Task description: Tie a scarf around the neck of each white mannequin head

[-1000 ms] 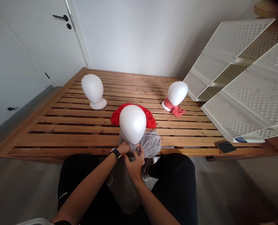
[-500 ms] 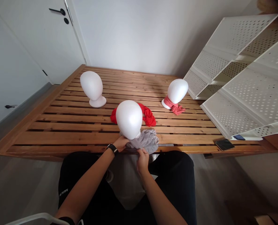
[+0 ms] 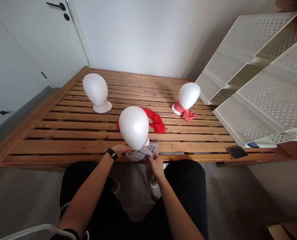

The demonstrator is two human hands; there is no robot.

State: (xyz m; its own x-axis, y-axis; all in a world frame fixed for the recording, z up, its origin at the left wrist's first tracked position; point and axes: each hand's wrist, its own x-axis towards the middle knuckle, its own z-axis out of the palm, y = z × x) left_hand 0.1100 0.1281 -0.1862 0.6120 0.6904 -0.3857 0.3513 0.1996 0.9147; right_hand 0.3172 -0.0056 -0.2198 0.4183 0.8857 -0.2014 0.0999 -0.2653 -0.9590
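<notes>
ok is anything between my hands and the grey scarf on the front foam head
No, nothing visible stands in the way. The left hand reaches directly to the grey scarf under the white foam mannequin head, and the right hand is on the scarf's gathered fabric.

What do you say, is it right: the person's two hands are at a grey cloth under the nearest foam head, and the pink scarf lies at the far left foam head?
No. The head view shows the pink scarf at the far right foam head, not the far left one. The left hand and right hand are at the grey cloth under the nearest foam head.
</notes>
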